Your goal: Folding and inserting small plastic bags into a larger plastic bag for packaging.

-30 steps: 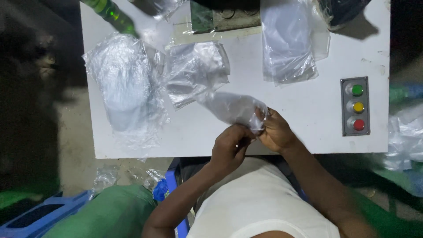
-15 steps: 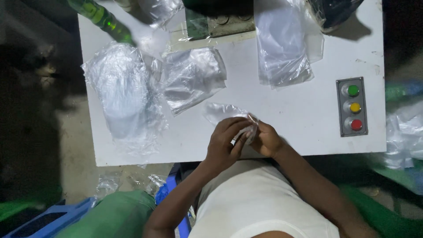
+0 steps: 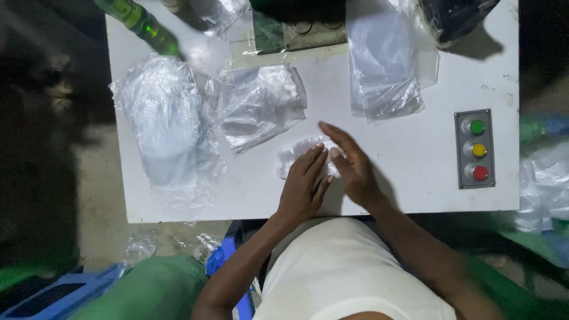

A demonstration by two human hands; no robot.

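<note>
Pressed small crumpled clear plastic bag [image 3: 299, 155] flat on white tabletop [image 3: 415, 178] with left hand [image 3: 302, 186] and right hand [image 3: 351, 166] (fingers spread, pinching nothing).

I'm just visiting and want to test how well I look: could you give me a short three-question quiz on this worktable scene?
1. True or false: both hands lie flat and open on a small clear plastic bag.
2. Which button sits lowest on the control box: A green, B yellow, C red?
3. What lies at the table's top left corner?

Key:
1. True: the left hand and right hand press it down on the table.
2. C.
3. A green bottle.
</note>
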